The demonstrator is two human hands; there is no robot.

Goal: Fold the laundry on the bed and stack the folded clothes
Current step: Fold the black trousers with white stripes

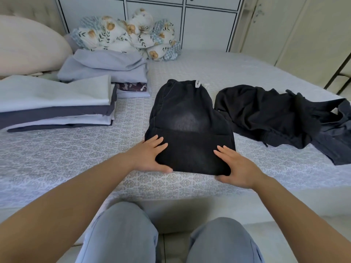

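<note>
At the far left a cream pillow (28, 44) is seen against the headboard, and in front of it a stack of folded clothes (57, 105) in pale blue and dark grey layers is laid on the patterned bed cover (76, 149). Just behind and to the right of that stack, a second folded pile (104, 67) of lavender-grey fabric is placed over a patterned dark piece, with a floral bundle (129, 35) heaped behind it near the white cabinet doors (209, 25). Toward the middle, the left hand (150, 156) is pressed on the near left corner of the folded black jeans (190, 130), its fingers straight and spread over the denim and its thumb lying along the near edge. The jeans are laid near the front edge of the bed, waistband away from the person, the lower part doubled up over the upper. The right hand (235, 168) is set at the near right corner, fingers flat on top and thumb tucked at the edge. Further right, a crumpled black garment (266, 114) is left unfolded, just beside the jeans, with a dark grey garment (334, 130) partly beneath it at the bed's right side.
</note>
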